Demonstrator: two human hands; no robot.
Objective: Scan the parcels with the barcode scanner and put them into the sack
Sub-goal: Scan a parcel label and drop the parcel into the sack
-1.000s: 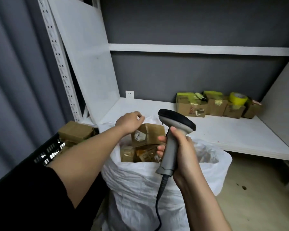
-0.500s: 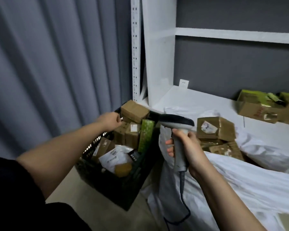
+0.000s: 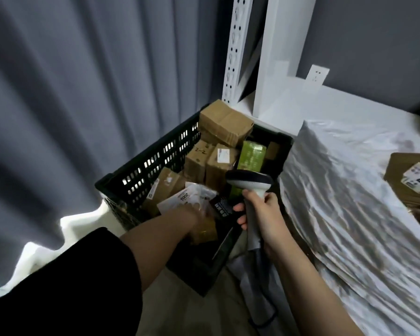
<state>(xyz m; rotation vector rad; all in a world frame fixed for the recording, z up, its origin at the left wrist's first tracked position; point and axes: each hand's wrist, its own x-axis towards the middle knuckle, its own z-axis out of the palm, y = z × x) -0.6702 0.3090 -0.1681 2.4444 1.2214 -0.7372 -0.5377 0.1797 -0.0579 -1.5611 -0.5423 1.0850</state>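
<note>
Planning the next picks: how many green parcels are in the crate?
1. The green parcel stands upright at the crate's far right, beside the brown boxes and just behind the scanner. Others may be hidden under the pile.

Head cam, down, close on crate (image 3: 155,163)

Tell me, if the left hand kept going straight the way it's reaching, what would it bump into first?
Probably the white plastic-wrapped parcel lying in the black crate: the left hand is already down among the parcels right beside it. The hand is blurred, so depth and actual contact are unclear.
</note>
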